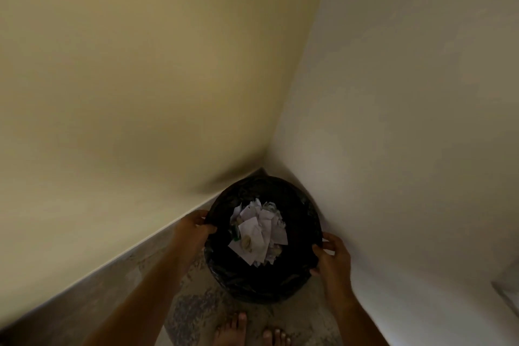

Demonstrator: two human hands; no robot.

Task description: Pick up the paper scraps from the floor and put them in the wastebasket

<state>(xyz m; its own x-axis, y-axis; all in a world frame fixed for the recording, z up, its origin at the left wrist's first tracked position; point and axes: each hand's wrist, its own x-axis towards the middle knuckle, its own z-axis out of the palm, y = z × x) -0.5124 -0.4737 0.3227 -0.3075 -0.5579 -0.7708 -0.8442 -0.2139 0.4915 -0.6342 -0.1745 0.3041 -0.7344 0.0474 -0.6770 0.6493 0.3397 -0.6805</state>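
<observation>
A round wastebasket (pixel 295 275) lined with a black plastic bag stands in the corner where two walls meet. White crumpled paper scraps (pixel 258 229) fill its middle, with a bit of green among them. My left hand (pixel 193 226) grips the bag's rim on the left side. On the right side my right hand (pixel 332 257) holds the rim too. Both forearms reach down from the bottom of the view.
A yellowish wall (pixel 140 93) is on the left and a white wall (pixel 407 121) on the right, close behind the basket. The speckled grey floor (pixel 191 314) lies below. My bare feet (pixel 247 331) stand just in front of the basket.
</observation>
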